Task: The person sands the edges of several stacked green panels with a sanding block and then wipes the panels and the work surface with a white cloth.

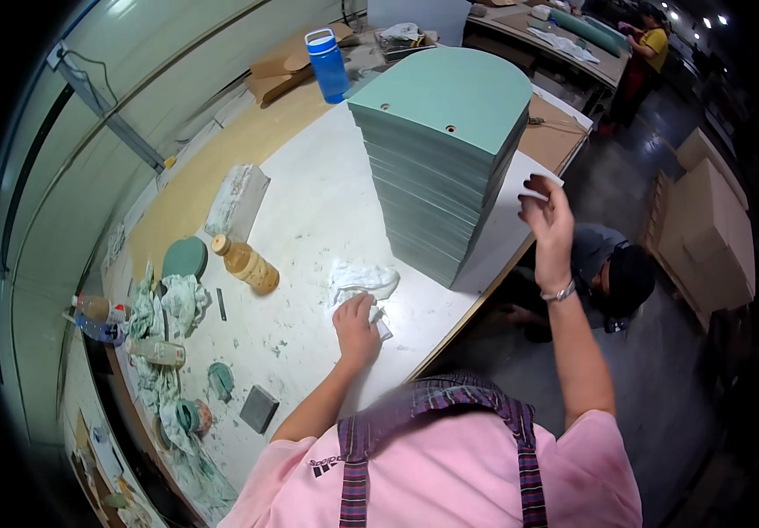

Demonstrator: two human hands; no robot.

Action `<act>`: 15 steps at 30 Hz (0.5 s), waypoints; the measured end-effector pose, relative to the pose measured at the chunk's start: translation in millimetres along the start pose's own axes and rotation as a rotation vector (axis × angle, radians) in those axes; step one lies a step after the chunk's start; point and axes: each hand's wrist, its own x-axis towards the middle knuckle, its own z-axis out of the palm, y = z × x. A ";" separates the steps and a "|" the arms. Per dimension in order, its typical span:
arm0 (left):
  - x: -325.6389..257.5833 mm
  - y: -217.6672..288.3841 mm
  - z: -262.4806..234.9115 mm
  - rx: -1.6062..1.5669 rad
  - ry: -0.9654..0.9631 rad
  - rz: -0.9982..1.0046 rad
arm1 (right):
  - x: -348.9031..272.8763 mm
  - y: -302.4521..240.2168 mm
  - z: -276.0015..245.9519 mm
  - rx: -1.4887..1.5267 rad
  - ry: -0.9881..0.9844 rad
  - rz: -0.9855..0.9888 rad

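My left hand (357,336) rests on the white tabletop (309,207), fingers curled over a crumpled white cloth (364,280). Part of the cloth shows beyond the fingertips and part beside the hand. My right hand (550,224) is raised by the table's right edge, its fingers bent and apart, with nothing plainly held. A tall stack of green panels (437,189) stands just left of it, not touched. The panels have a rounded far end, and two small holes show near the top one's straight edge.
Left of my hands are an amber bottle (249,267), a white block (237,201), a dark grey block (259,409) and stained rags (184,304). A blue water bottle (327,69) stands behind. Beyond the right edge a person in a dark cap (628,277) is low down, near cardboard boxes (705,220).
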 end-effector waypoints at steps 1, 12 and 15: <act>3.0 -2.9 -0.8 -0.002 -0.011 0.014 | -12.2 0.0 4.8 -0.019 0.046 -0.017; 38.8 -45.0 -45.1 -0.511 0.148 -0.197 | -126.8 63.2 50.6 -0.339 -0.137 0.244; 18.2 -54.1 -57.9 -0.551 0.156 -0.252 | -153.2 78.6 48.3 -0.353 -0.260 0.316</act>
